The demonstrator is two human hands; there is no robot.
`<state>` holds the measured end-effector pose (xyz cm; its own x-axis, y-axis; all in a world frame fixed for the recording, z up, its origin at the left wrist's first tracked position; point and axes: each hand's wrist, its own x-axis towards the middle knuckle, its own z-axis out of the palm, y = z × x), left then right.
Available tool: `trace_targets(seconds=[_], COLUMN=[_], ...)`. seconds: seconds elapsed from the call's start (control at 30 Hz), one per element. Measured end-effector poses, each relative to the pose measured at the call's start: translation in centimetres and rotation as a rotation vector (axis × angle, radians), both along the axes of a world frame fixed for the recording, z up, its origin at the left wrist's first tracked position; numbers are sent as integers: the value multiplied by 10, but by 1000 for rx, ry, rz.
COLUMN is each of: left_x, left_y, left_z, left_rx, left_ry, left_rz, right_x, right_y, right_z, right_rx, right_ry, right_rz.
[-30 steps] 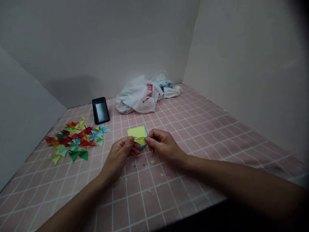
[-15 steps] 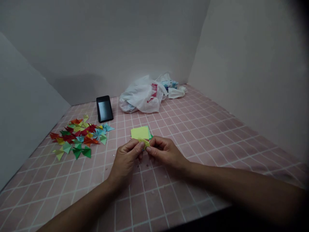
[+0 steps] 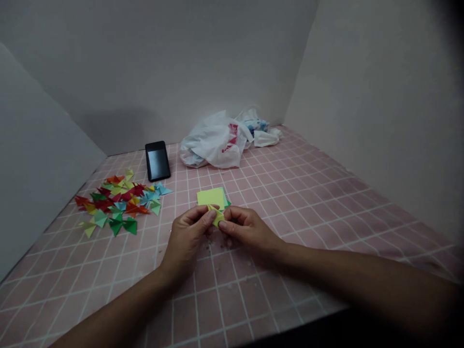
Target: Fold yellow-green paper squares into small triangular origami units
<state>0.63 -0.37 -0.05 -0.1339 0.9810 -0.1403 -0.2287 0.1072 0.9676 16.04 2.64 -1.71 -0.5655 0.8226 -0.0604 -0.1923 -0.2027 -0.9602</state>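
A small folded yellow paper (image 3: 218,219) is pinched between my two hands, just in front of a stack of square paper sheets (image 3: 210,198). The top sheet of that stack is yellow, with green edges showing at its right. My left hand (image 3: 190,234) closes thumb and fingers on the paper's left side. On its right side, my right hand (image 3: 250,229) grips with the thumb on top. The fingers beneath the paper are partly hidden. To the left lies a pile of folded paper pieces (image 3: 123,198) in red, orange, yellow, green and light blue.
A black phone-like device (image 3: 158,162) stands tilted at the back left. White plastic bags (image 3: 213,140) lie against the back wall, with smaller crumpled bags (image 3: 263,130) to their right. Pink checked cloth (image 3: 297,193) covers the table, and pale walls (image 3: 373,106) enclose three sides.
The folded yellow paper has tilted between my fingers and shows more of its face. My fingers have shifted slightly on it. Nothing else on the table has moved.
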Motion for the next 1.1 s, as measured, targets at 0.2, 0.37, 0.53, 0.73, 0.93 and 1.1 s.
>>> trace_targets(seconds=[0.2,0.37,0.53,0.73,0.93,1.1], left_x=[-2,-5,-5,-5,-6,-7], left_y=[1,0,2,1,2,3], left_z=[3,2,3,4,7,7], left_rx=[88,113,98,95,80,72], left_ry=[52,107,90,101,148,177], left_rz=[75,47,74,72,101,108], right_x=[0,2,2,3,3,3], right_y=[2,4,5,5,5,6], right_z=[4,4,5,4,3,2], right_rx=[99,269,317,329,337,354], right_ry=[-59,-174,-192,-212,-227,-238], right_rz=[-77,-111,-116,-101,-88,-74])
